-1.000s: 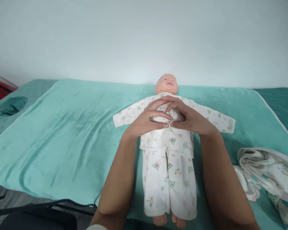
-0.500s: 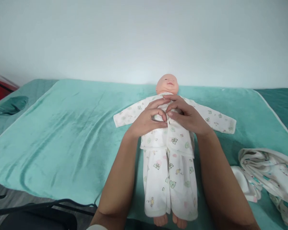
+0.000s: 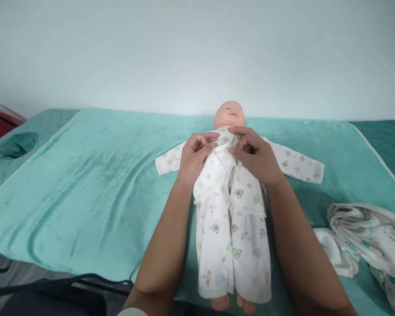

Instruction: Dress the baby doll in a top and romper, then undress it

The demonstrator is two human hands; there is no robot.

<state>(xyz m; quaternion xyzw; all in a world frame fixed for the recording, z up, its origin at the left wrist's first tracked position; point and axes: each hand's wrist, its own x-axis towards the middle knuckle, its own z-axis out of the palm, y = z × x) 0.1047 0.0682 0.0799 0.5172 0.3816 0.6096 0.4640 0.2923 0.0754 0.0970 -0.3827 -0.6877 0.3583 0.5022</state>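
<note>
Shirt (image 3: 217,171): on the doll (image 3: 229,115), which lies face up on the blanket (image 3: 85,184), head at the wall (image 3: 197,57). We log the change from left to right.

Far left, the blanket shows the same creases as half a second ago. Beside it, the sleeve on that side lies stretched out, unmoved.

Left hand (image 3: 195,153): this is where we see the main shift. It was at mid-chest with its fingertips meeting those of the other hand; it now sits further left. We read its grip as closed on the shirt's left panel, thumb against fingers, since the cloth bunches toward it and the hem below has ridden up askew.

Centre: the front edges, together half a second ago, now part in a narrow gap above the pants (image 3: 217,250). We judge that the front is unfastened at least there; any ties or snaps are too small for us to make out.

Right hand (image 3: 258,156): little moved, on the chest by the right panel's edge, fingers curled. Whether its grip has cloth, we cannot tell. The panel below it hangs nearly as before.

Far right, the other sleeve and the bundle (image 3: 368,232) of printed cloth: no notable change.
</note>
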